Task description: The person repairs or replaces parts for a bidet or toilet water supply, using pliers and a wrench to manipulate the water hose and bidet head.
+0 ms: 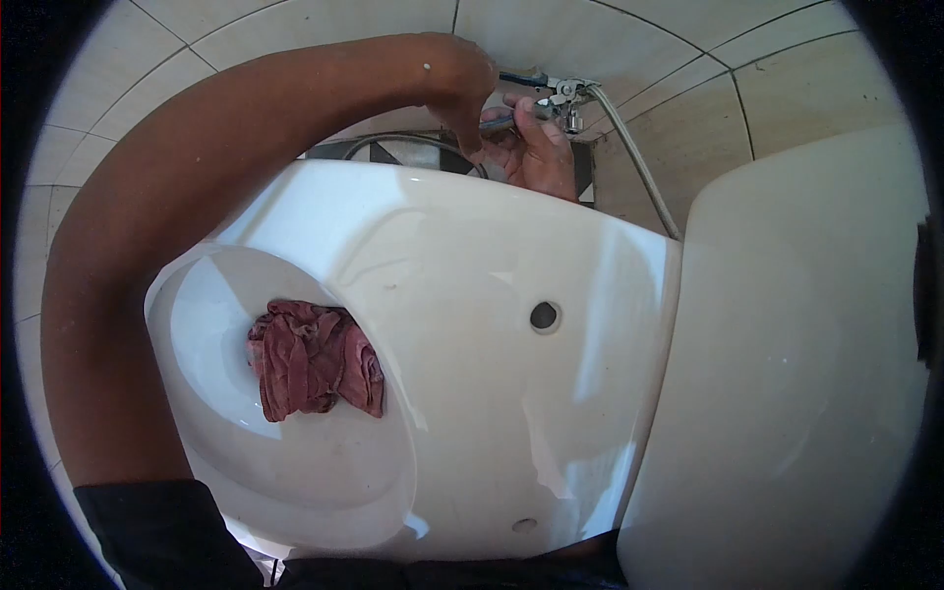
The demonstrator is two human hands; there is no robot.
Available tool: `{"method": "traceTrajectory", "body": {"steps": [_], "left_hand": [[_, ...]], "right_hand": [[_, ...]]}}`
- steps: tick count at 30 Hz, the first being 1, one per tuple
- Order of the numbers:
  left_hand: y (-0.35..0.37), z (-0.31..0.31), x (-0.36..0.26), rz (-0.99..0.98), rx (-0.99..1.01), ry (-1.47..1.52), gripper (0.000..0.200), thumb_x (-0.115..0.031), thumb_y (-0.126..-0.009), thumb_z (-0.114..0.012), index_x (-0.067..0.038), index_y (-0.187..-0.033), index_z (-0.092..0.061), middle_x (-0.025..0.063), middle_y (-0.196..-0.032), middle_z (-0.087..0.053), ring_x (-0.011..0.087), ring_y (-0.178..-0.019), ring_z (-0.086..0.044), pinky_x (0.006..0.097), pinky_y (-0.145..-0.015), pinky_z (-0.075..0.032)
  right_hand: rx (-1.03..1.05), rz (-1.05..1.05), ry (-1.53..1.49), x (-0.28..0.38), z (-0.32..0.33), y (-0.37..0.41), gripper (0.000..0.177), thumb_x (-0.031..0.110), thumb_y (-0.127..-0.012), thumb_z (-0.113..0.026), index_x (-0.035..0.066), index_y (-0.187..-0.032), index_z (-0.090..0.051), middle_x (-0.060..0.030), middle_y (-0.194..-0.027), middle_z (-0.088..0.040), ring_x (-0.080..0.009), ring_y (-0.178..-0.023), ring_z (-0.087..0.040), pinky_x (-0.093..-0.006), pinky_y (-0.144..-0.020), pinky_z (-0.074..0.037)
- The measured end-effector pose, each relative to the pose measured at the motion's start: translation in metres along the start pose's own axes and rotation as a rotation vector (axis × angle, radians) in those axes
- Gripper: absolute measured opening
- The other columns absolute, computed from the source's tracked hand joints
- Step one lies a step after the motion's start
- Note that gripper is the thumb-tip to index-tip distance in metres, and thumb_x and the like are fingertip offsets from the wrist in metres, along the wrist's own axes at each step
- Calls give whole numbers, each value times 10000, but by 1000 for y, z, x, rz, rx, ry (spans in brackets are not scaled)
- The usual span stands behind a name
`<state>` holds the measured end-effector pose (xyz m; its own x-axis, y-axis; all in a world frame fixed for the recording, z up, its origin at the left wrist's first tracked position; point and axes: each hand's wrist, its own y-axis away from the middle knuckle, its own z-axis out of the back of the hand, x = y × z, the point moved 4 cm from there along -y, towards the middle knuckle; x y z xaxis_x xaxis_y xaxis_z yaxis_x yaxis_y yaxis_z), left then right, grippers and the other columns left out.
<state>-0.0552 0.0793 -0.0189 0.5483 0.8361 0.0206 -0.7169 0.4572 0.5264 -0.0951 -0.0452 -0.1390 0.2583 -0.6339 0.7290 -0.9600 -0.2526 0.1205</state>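
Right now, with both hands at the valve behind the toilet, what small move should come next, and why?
Probably a short turn of the tool on the valve. The left hand is closed on its handles. The tool's head sits at the valve, where the braided hose joins, and the right hand rests beside it, seemingly steadying.
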Motion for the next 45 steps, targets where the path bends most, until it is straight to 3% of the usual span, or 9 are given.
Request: {"method": "traceTrajectory", "body": {"steps": [7,21,24,28,30,33,39,43,45], "left_hand": [[5,4,-1,-43,-86,-73,681,-568,-649,-841,41,-940,-747,229,-959,-730,383,-924,-715,436,-855,-569],[16,14,-9,83,-154,-206,737,-624,-642,-842,-10,-1040,-752,162,-1032,-741,320,-987,-724,425,-845,-586],[6,9,-6,79,-154,-246,724,-625,-654,-829,-15,-1038,-754,155,-1022,-742,318,-985,-724,424,-842,-586],[7,10,-2,43,-160,-252,712,-635,-666,-811,-23,-1028,-758,155,-996,-745,311,-948,-729,413,-829,-586],[7,10,-2,42,-109,-309,571,-596,-721,-748,-95,-991,-796,73,-1021,-749,253,-967,-723,409,-795,-590],[7,8,1,44,-58,-276,570,-608,-739,-717,-90,-963,-799,91,-972,-752,265,-942,-723,406,-794,-585],[1,-4,10,-30,-131,-183,579,-615,-715,-728,-84,-934,-793,121,-906,-748,291,-890,-721,420,-808,-571],[1,-6,9,-31,-134,-154,596,-623,-707,-734,-75,-935,-788,131,-907,-747,303,-886,-718,429,-804,-567],[7,-3,7,-14,-109,-44,564,-553,-696,-776,-64,-976,-779,156,-929,-749,315,-918,-721,422,-876,-563]], "right_hand": [[29,13,6,-1,2,-1,422,310,-1032,-599,-2,-1274,-452,-168,-1010,-687,-256,-869,-723,-404,-735,-643],[170,-16,-156,-5,-1,-7,370,313,-1054,-553,-14,-1218,-501,-171,-1026,-688,-272,-918,-723,-405,-803,-640],[82,-13,-124,-11,2,-9,481,369,-1011,-628,-21,-1241,-467,-148,-1003,-670,-277,-898,-717,-432,-768,-650],[-1,-28,-77,-11,5,-5,471,392,-1004,-638,-11,-1213,-510,-137,-1024,-663,-270,-908,-712,-416,-792,-648],[-6,-35,29,-4,3,1,459,402,-996,-649,-1,-1191,-545,-137,-1046,-656,-266,-910,-709,-413,-808,-647],[27,-63,23,1,0,5,375,374,-1037,-581,44,-1213,-553,-121,-1113,-663,-259,-1057,-678,-436,-897,-590],[116,-77,-212,-3,-35,-11,425,391,-1025,-601,7,-1203,-555,-135,-1164,-647,-268,-1190,-603,-464,-1033,-477],[23,-54,-334,-13,-21,-25,446,407,-1043,-557,5,-1235,-542,-138,-1201,-636,-252,-1155,-607,-438,-1048,-460],[29,-77,-290,-14,-20,-31,504,451,-1043,-535,6,-1278,-514,-132,-1210,-626,-242,-1127,-604,-440,-1040,-463]]}}
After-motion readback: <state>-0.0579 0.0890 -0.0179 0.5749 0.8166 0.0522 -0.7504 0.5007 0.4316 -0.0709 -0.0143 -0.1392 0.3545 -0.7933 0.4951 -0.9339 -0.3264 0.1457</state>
